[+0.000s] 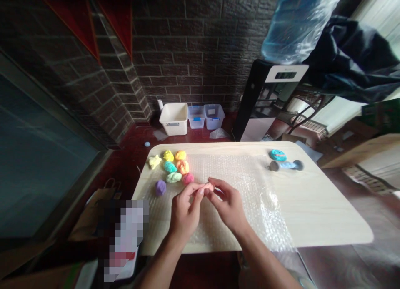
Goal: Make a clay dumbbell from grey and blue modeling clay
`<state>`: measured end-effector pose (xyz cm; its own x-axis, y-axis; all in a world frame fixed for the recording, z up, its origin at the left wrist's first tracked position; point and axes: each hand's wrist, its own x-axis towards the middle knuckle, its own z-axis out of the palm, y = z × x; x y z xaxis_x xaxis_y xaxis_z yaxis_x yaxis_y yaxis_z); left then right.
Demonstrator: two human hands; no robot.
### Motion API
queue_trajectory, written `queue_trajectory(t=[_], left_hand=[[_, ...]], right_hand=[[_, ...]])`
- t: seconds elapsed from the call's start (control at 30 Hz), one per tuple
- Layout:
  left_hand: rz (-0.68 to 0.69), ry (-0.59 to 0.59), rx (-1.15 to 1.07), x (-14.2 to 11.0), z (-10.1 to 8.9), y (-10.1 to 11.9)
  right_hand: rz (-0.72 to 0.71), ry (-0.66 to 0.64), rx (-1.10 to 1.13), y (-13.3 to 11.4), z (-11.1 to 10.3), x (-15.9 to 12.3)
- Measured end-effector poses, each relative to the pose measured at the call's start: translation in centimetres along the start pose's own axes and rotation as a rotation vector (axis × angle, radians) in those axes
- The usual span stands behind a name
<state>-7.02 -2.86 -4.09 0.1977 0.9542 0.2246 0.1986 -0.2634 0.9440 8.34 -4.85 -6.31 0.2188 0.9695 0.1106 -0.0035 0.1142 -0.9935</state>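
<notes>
Pinching pink clay (pixel 209 187) crosswise between left hand (pixel 186 209) and right hand (pixel 226 204).

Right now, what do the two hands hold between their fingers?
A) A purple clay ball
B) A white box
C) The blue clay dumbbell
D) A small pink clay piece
D: the left hand and right hand pinch a small pink clay piece above the bubble wrap.

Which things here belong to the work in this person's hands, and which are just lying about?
In use: left hand, right hand, pink clay piece, coloured clay lumps, bubble wrap.
Lying about: water bottle, white bin, clear bins.
</notes>
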Motion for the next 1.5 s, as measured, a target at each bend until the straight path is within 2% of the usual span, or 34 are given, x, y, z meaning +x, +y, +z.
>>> queue_trajectory(t=[0.17,0.37,0.5,0.63,0.8,0.93,1.13,1.37,1.5], left_hand=[[0.059,0.013,0.113,-0.1,0.5,0.5],[0.063,0.009,0.121,-0.4,1.0,0.4],[-0.001,-0.003,-0.001,-0.3,1.3,-0.2],[-0.072,0.021,-0.201,0.2,1.3,-0.2],[-0.124,-0.035,-0.315,0.8,0.9,0.2],[-0.105,-0.045,-0.253,0.8,0.7,0.1],[0.018,-0.098,0.003,0.2,0.5,-0.3],[-0.042,-0.082,-0.051,0.4,0.7,-0.3],[-0.088,-0.002,-0.098,0.6,0.6,-0.3]], right_hand=[[0.003,0.017,0.009,-0.4,0.1,0.0],[0.030,0.026,-0.059,-1.2,0.3,-0.2],[0.045,0.036,-0.056,-1.6,0.4,-0.2],[0.046,0.019,0.041,-1.4,0.3,-0.1],[0.005,-0.027,0.091,-1.1,0.0,-0.2],[-0.017,-0.062,0.103,-1.0,0.0,-0.2],[0.024,-0.051,0.069,-1.3,0.5,-0.5],[0.056,-0.030,0.107,-1.9,1.0,-0.5],[0.090,-0.039,0.116,-1.5,0.9,-0.6]])
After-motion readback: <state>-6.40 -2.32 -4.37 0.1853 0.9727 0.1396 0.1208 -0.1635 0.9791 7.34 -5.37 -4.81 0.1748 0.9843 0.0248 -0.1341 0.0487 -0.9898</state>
